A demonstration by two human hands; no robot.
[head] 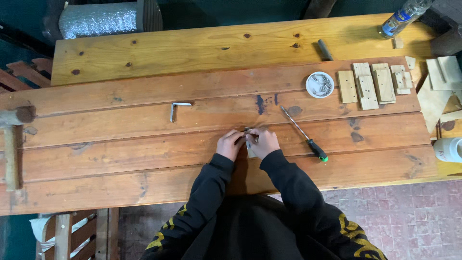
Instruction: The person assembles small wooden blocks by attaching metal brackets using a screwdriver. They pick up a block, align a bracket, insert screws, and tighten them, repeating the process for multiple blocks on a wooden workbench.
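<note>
Small wood piece [250, 150] w/ both hands' grip pinched on it; white dish [319, 84] w/ screws [321, 84].

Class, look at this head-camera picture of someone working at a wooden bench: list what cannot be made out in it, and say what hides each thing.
- Small piece between the left hand and right hand: head view, mostly covered by the fingers; its kind is unclear.
- White dish: its small metal contents are too small to identify.
- Hammer: partly cut off by the left edge.
- Plastic bottle: cut by the top edge.
- White container: cut by the right edge.
</note>
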